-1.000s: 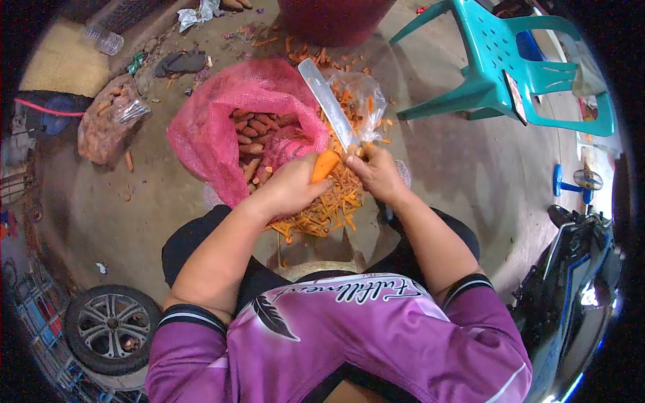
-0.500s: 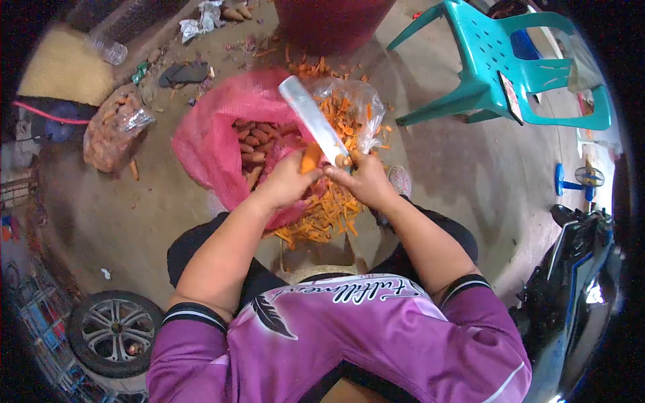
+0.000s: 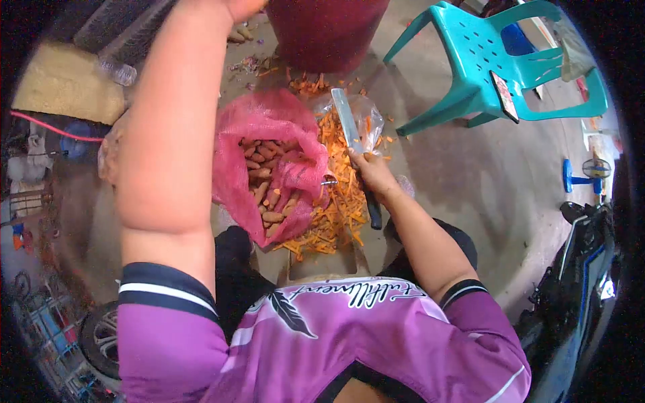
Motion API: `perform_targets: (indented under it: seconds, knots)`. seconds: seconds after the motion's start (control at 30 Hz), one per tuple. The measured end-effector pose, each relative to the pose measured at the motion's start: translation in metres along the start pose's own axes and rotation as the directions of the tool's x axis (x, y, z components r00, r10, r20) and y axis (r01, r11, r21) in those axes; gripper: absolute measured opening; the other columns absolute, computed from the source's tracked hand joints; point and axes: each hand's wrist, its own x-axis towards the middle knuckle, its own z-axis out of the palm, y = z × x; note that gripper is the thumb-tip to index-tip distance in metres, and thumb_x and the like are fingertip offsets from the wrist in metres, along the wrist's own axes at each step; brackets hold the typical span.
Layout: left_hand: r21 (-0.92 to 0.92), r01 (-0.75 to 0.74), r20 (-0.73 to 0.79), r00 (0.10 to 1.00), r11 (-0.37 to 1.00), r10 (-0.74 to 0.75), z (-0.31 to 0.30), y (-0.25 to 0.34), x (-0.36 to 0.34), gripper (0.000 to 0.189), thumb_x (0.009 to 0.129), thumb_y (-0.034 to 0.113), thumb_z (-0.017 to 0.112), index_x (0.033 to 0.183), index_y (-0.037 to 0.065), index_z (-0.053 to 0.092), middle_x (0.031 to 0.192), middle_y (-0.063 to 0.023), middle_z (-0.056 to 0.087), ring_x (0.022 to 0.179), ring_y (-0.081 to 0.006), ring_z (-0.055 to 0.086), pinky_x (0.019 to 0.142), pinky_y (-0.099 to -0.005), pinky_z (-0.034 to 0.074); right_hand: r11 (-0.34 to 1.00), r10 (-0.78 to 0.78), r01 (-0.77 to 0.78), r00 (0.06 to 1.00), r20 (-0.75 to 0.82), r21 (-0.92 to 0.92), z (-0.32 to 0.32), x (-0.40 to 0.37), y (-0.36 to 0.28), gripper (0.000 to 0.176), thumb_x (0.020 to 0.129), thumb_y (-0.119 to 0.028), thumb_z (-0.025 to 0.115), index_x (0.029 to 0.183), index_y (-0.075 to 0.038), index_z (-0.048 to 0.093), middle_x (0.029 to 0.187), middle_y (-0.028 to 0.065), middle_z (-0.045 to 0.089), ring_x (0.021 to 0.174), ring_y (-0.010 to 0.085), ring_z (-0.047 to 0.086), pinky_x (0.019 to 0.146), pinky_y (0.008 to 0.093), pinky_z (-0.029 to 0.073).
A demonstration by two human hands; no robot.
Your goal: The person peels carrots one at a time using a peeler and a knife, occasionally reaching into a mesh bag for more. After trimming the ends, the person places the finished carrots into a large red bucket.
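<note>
My right hand [image 3: 373, 176] is closed around a large knife; its long blade [image 3: 345, 117] points up and away, and the black handle [image 3: 373, 209] sticks out below the hand. Orange peelings [image 3: 339, 211] lie heaped beneath it. My left arm stretches far forward past the sack, and only the edge of my left hand [image 3: 245, 5] shows at the top border, its fingers cut off from view. A pink woven sack [image 3: 232, 158] stands open between my legs, with several reddish-brown sweet potatoes [image 3: 262, 171] inside. Behind the peelings lies a clear plastic bag [image 3: 368, 124].
A dark red tub [image 3: 326, 33] stands beyond the sack. To the right are a green plastic chair [image 3: 467, 60], a small blue fan [image 3: 578, 176] and a black motorcycle [image 3: 571, 275]. A wheel [image 3: 104, 339] and a tan sack [image 3: 64, 84] are on the left.
My left hand has swung from beside the knife, where it held an orange peeled piece, up to the top edge. My right hand has moved slightly right with the knife, its blade now steeper.
</note>
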Motion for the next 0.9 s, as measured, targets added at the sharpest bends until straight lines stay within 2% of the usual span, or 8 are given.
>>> perform_targets:
  seconds: [0.13, 0.23, 0.27, 0.3, 0.4, 0.53, 0.7, 0.9]
  knots:
    - [0.279, 0.409, 0.235, 0.849, 0.869, -0.474, -0.058, -0.128, -0.060, 0.029, 0.081, 0.034, 0.049, 0.090, 0.007, 0.057, 0.084, -0.0032, 0.060, 0.072, -0.0117, 0.056, 0.061, -0.0253, 0.044, 0.922, -0.025, -0.040, 0.986, -0.165, -0.385, -0.002, 0.048, 0.055, 0.056, 0.075, -0.050, 0.051, 0.088, 0.004, 0.057, 0.082, 0.0219, 0.059, 0.076, 0.0331, 0.058, 0.068, 0.0391, 0.045]
    - [0.474, 0.791, -0.048, 0.462, 0.387, -0.885, -0.116, -0.263, -0.132, 0.027, 0.080, 0.034, 0.052, 0.081, 0.008, 0.058, 0.075, -0.0016, 0.058, 0.065, -0.0136, 0.055, 0.055, -0.0283, 0.045, 0.831, 0.025, -0.172, 0.962, -0.273, -0.530, -0.002, 0.057, 0.060, 0.049, 0.075, -0.041, 0.050, 0.096, 0.003, 0.055, 0.096, 0.0258, 0.055, 0.093, 0.0374, 0.052, 0.081, 0.0412, 0.041]
    - [0.651, 0.700, -0.055, 0.431, 0.295, -0.901, -0.131, -0.305, -0.153, 0.029, 0.080, 0.034, 0.053, 0.078, 0.006, 0.058, 0.067, -0.0041, 0.057, 0.060, -0.0148, 0.054, 0.052, -0.0296, 0.045, 0.777, 0.029, -0.209, 0.954, -0.298, -0.594, -0.003, 0.065, 0.058, 0.047, 0.075, -0.039, 0.050, 0.097, 0.003, 0.055, 0.097, 0.0258, 0.055, 0.093, 0.0371, 0.053, 0.081, 0.0412, 0.041]
    - [0.902, 0.402, -0.094, 0.538, 0.157, -0.838, -0.134, -0.328, -0.174, 0.028, 0.078, 0.031, 0.055, 0.077, 0.003, 0.058, 0.065, -0.0092, 0.058, 0.057, -0.0186, 0.056, 0.052, -0.0330, 0.046, 0.791, 0.011, -0.210, 0.944, -0.330, -0.575, -0.001, 0.077, 0.061, 0.038, 0.076, -0.027, 0.048, 0.101, 0.002, 0.053, 0.097, 0.0255, 0.055, 0.090, 0.0377, 0.053, 0.079, 0.0415, 0.042]
    - [0.901, 0.428, -0.294, 0.474, -0.075, -0.830, -0.138, -0.378, -0.232, 0.029, 0.074, 0.026, 0.057, 0.088, 0.001, 0.056, 0.073, -0.0183, 0.060, 0.067, -0.0299, 0.060, 0.063, -0.0387, 0.048, 0.686, -0.073, -0.167, 0.952, -0.296, -0.708, 0.005, 0.122, 0.084, 0.031, 0.074, -0.017, 0.047, 0.100, 0.001, 0.052, 0.093, 0.0252, 0.055, 0.089, 0.0380, 0.053, 0.077, 0.0414, 0.042]
    - [0.784, 0.620, -0.515, 0.642, -0.010, -0.567, -0.132, -0.391, -0.270, 0.040, 0.073, 0.023, 0.056, 0.106, 0.001, 0.048, 0.100, -0.0207, 0.049, 0.089, -0.0369, 0.051, 0.077, -0.0416, 0.042, 0.395, -0.406, 0.017, 0.900, -0.158, -0.918, 0.033, 0.124, 0.081, 0.023, 0.072, -0.007, 0.047, 0.093, 0.000, 0.053, 0.087, 0.0224, 0.055, 0.084, 0.0368, 0.054, 0.074, 0.0416, 0.044]
    - [0.625, 0.781, -0.716, 0.586, 0.026, -0.379, -0.153, -0.410, -0.258, 0.041, 0.075, 0.025, 0.056, 0.105, 0.001, 0.040, 0.108, -0.0247, 0.038, 0.092, -0.0386, 0.049, 0.078, -0.0425, 0.042, 0.526, 0.143, -0.096, 0.989, -0.024, -0.845, 0.087, 0.130, 0.105, 0.031, 0.077, -0.017, 0.043, 0.099, 0.003, 0.050, 0.098, 0.0237, 0.054, 0.091, 0.0368, 0.054, 0.080, 0.0413, 0.042]
    - [0.674, 0.735, -0.698, 0.597, -0.079, -0.395, -0.154, -0.429, -0.246, 0.035, 0.075, 0.024, 0.056, 0.106, 0.013, 0.044, 0.099, -0.0218, 0.045, 0.090, -0.0353, 0.050, 0.076, -0.0431, 0.043, 0.662, 0.173, -0.172, 0.982, -0.074, -0.730, 0.108, 0.141, 0.121, 0.049, 0.076, -0.030, 0.043, 0.109, 0.006, 0.043, 0.101, 0.0244, 0.054, 0.093, 0.0373, 0.053, 0.081, 0.0399, 0.042]
